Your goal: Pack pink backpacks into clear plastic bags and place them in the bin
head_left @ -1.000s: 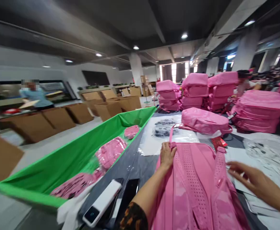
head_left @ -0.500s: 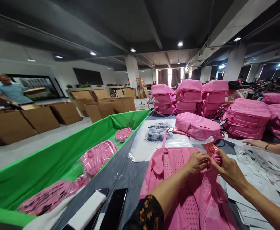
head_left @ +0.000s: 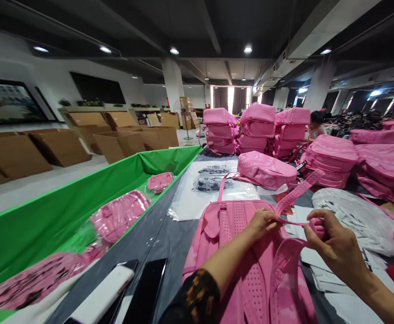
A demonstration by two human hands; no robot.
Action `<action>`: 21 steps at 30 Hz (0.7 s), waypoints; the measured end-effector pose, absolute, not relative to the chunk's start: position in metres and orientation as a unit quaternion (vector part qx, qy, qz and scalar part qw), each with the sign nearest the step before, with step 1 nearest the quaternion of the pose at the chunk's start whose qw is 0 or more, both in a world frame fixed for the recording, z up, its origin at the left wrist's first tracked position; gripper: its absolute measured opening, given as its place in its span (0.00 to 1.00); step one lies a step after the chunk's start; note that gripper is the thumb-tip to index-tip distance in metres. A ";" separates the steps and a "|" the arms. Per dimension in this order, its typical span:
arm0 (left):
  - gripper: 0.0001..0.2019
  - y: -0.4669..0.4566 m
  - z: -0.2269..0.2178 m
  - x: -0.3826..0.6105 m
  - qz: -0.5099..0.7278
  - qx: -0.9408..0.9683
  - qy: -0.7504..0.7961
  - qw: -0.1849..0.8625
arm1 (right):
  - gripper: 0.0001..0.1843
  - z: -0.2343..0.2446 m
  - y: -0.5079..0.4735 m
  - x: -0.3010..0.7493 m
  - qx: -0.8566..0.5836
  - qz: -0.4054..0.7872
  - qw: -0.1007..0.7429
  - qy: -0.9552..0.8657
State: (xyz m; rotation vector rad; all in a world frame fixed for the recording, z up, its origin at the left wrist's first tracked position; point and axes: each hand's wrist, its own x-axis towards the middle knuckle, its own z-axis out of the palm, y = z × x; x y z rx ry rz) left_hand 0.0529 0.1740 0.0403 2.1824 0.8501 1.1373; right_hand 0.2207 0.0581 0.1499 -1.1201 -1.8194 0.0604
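Note:
A pink backpack (head_left: 232,252) lies back-side up on the dark table in front of me. My left hand (head_left: 262,222) pinches the thin pink webbing of its right shoulder strap near the top of the bag. My right hand (head_left: 332,245) is closed on the same webbing further right, pulling it taut. The padded strap (head_left: 298,190) rises diagonally to the upper right.
Two phones (head_left: 125,292) lie at the table's near left edge. A green trough (head_left: 65,211) on the left carries bagged pink backpacks (head_left: 119,216). Plastic bags (head_left: 213,184), another backpack (head_left: 266,170), pink stacks (head_left: 257,128) and cardboard boxes (head_left: 119,144) lie beyond.
My hands met at the strap's top, then the right hand drew the webbing out to the right. The padded strap lifted. The view swung left; the person in blue left it.

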 end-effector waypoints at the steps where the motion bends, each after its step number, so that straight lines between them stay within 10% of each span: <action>1: 0.06 0.162 0.044 0.050 0.429 0.819 0.305 0.229 | 0.10 0.152 0.060 0.225 -0.476 0.032 0.483 -0.734; 5: 0.13 0.130 0.064 0.037 0.552 0.785 0.280 -0.024 | 0.12 0.157 0.065 0.223 -0.451 0.164 0.446 -0.755; 13: 0.18 0.149 0.081 0.036 0.505 0.828 0.216 0.108 | 0.22 0.207 0.074 0.206 -0.506 0.164 0.348 -0.772; 21: 0.11 0.163 0.113 0.014 0.472 0.858 0.126 -0.159 | 0.29 0.201 0.075 0.215 -0.451 0.265 0.400 -0.752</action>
